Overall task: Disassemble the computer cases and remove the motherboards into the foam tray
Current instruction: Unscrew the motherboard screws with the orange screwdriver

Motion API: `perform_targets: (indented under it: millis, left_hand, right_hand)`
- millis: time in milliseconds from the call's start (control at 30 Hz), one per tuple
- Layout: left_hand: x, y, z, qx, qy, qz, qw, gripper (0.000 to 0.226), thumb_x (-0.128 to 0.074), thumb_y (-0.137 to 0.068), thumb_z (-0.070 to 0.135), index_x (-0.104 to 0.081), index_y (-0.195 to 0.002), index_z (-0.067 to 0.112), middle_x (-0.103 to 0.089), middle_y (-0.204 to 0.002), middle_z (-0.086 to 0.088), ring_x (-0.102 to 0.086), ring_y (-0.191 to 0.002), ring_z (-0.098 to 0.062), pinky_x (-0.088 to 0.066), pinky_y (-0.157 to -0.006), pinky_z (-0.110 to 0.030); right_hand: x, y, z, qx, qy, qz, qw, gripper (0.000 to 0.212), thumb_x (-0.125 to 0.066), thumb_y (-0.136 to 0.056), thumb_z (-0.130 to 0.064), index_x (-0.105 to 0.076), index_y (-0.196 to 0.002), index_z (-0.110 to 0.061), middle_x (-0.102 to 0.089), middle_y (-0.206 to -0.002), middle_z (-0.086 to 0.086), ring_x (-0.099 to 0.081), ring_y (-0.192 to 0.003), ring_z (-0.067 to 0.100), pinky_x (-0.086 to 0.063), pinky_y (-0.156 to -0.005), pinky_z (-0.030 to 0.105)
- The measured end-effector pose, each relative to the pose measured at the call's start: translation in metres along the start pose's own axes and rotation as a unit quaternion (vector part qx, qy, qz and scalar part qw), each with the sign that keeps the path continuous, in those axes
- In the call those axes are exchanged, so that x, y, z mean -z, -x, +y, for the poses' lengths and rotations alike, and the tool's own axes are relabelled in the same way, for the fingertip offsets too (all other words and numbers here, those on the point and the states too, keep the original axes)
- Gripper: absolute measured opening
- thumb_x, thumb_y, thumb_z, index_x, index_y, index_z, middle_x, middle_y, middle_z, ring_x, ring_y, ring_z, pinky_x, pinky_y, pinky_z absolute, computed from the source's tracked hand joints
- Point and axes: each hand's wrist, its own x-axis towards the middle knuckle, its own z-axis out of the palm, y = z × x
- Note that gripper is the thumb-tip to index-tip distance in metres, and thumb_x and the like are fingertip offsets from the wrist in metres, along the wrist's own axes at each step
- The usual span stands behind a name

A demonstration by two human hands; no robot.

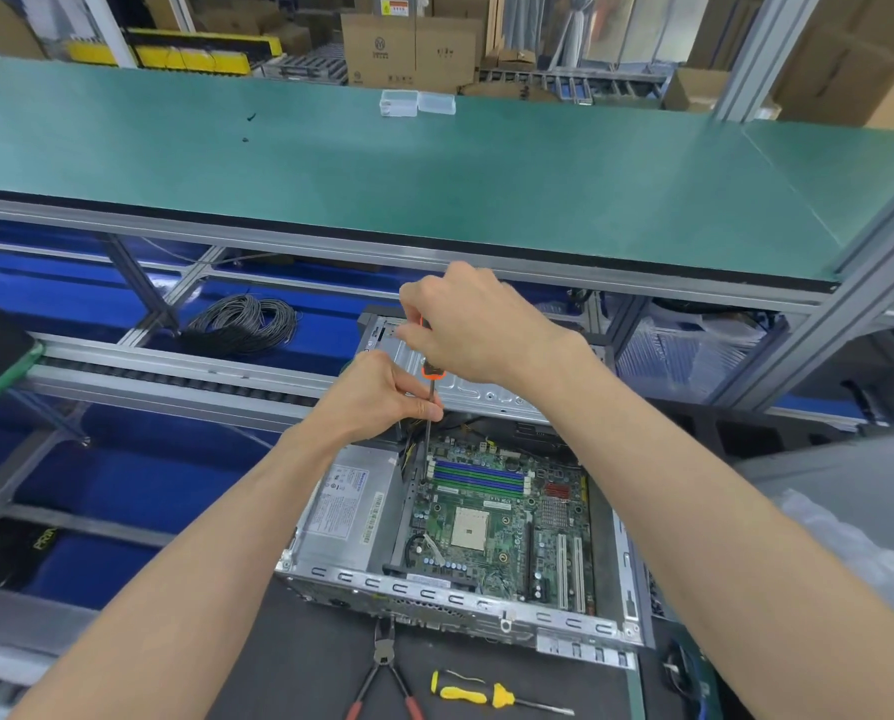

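- Head view: an open computer case [455, 589] lies on a dark mat [289, 662] on the table, its side panel off and its inside facing up.
- The motherboard [502, 522] sits in the right part of the case, green, with blue and green memory slots near its far edge and a pale square socket at the middle.
- A grey power supply [343, 511] with a printed label fills the left part of the case, just beside the motherboard.
- A metal drive cage [465, 387] stands tilted up at the far end of the case.
- The right hand [471, 324] is curled round the orange-and-black handle of a screwdriver [429, 407], held upright over the case.
- The left hand [382, 397] pinches the screwdriver's thin shaft between thumb and fingertips, just below the handle.
- The tip of the shaft reaches down to the far left corner of the motherboard; whether it sits in a screw is too small to tell.
- On the mat in front of the case lie red-handled pliers [385, 678] and, to their right, a yellow-handled screwdriver [491, 693].
- A coil of dark cable [242, 324] lies on a blue surface beyond the table, to the left.
- A green shelf [434, 189] runs across above, with two small clear plastic boxes [416, 102] near its far edge.
- Cardboard cartons [408, 49] stand stacked in the background.
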Motion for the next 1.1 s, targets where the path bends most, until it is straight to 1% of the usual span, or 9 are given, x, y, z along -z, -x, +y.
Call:
perform_targets:
  millis: [167, 267, 333, 500, 600, 700, 800, 933, 1100]
  left_hand:
    - [0.001, 0.002, 0.000, 0.004, -0.005, -0.022, 1.000, 0.014, -0.090, -0.067, 0.032, -0.079, -0.068, 0.041, -0.076, -0.079, 0.013, -0.069, -0.086, -0.005, -0.054, -0.090, -0.037]
    - [0.000, 0.002, 0.001, 0.008, -0.013, -0.022, 1.000, 0.019, -0.090, -0.068, 0.032, -0.077, -0.064, 0.044, -0.075, -0.077, 0.017, -0.067, -0.086, 0.001, -0.052, -0.087, -0.033]
    - [-0.001, 0.000, 0.002, 0.005, -0.032, -0.021, 0.999, 0.019, -0.090, -0.068, 0.033, -0.076, -0.063, 0.045, -0.074, -0.075, 0.020, -0.065, -0.085, 0.005, -0.050, -0.085, -0.028]
    - [-0.002, 0.001, 0.001, 0.001, -0.048, -0.017, 0.999, 0.011, -0.091, -0.066, 0.033, -0.081, -0.071, 0.034, -0.075, -0.073, 0.015, -0.068, -0.078, 0.000, -0.054, -0.080, -0.030]
    - [-0.002, 0.007, -0.002, -0.016, -0.052, -0.017, 0.998, 0.013, -0.091, -0.066, 0.029, -0.079, -0.064, 0.036, -0.075, -0.072, 0.015, -0.069, -0.078, -0.001, -0.053, -0.084, -0.029]
    - [-0.003, 0.008, -0.006, -0.027, -0.047, -0.007, 0.999, 0.019, -0.091, -0.066, 0.028, -0.075, -0.059, 0.035, -0.074, -0.070, 0.015, -0.069, -0.075, 0.000, -0.052, -0.077, -0.027]
    - [-0.004, 0.007, -0.005, -0.022, -0.062, 0.013, 0.998, 0.016, -0.091, -0.066, 0.032, -0.075, -0.062, 0.033, -0.073, -0.067, 0.017, -0.066, -0.070, 0.004, -0.041, -0.061, -0.010]
    - [-0.004, 0.008, -0.006, -0.032, -0.073, 0.019, 0.997, 0.024, -0.091, -0.065, 0.030, -0.072, -0.052, 0.039, -0.072, -0.064, 0.017, -0.066, -0.065, 0.001, -0.042, -0.055, -0.007]
    - [-0.004, 0.012, -0.011, -0.033, -0.082, 0.015, 0.996, 0.016, -0.089, -0.068, 0.030, -0.076, -0.058, 0.033, -0.073, -0.066, 0.015, -0.068, -0.068, -0.003, -0.053, -0.064, -0.023]
  right_hand:
    - [0.012, 0.007, 0.007, 0.066, -0.109, -0.067, 0.990, 0.031, -0.057, -0.070, -0.008, -0.064, -0.099, -0.017, -0.051, -0.068, -0.013, -0.050, -0.069, 0.011, -0.043, -0.062, 0.030]
    - [0.007, 0.008, 0.004, 0.023, -0.081, -0.030, 0.996, 0.018, -0.060, -0.081, -0.035, -0.056, -0.091, -0.022, -0.048, -0.074, -0.008, -0.053, -0.076, 0.021, -0.041, -0.064, 0.036]
    - [0.004, 0.005, 0.000, -0.025, 0.005, -0.013, 1.000, 0.038, -0.054, -0.091, -0.057, -0.046, -0.085, -0.021, -0.033, -0.072, -0.005, -0.044, -0.074, 0.029, -0.033, -0.066, 0.038]
    - [0.006, 0.003, -0.002, 0.026, -0.008, -0.043, 0.999, 0.009, -0.055, -0.089, -0.019, -0.059, -0.096, -0.015, -0.046, -0.080, 0.001, -0.052, -0.089, 0.031, -0.044, -0.068, 0.037]
    - [0.014, 0.008, -0.001, 0.080, -0.088, -0.083, 0.989, 0.026, -0.057, -0.074, -0.008, -0.066, -0.096, -0.018, -0.058, -0.084, -0.004, -0.052, -0.077, 0.014, -0.046, -0.068, 0.033]
    - [0.011, 0.012, -0.005, 0.067, -0.117, -0.056, 0.989, 0.014, -0.063, -0.079, -0.025, -0.062, -0.092, -0.021, -0.054, -0.081, -0.004, -0.053, -0.076, 0.018, -0.041, -0.064, 0.034]
    - [0.003, 0.009, -0.012, -0.022, 0.005, 0.004, 1.000, 0.034, -0.052, -0.094, -0.054, -0.045, -0.085, -0.022, -0.032, -0.071, -0.005, -0.042, -0.073, 0.028, -0.030, -0.064, 0.037]
    - [0.003, 0.005, -0.012, 0.025, 0.004, -0.020, 0.999, 0.007, -0.056, -0.086, -0.022, -0.054, -0.091, -0.017, -0.038, -0.075, -0.001, -0.047, -0.079, 0.030, -0.032, -0.060, 0.034]
    - [0.014, 0.013, -0.009, 0.092, -0.116, -0.083, 0.986, 0.026, -0.059, -0.070, -0.019, -0.062, -0.096, -0.021, -0.058, -0.086, -0.006, -0.052, -0.076, 0.012, -0.040, -0.062, 0.029]
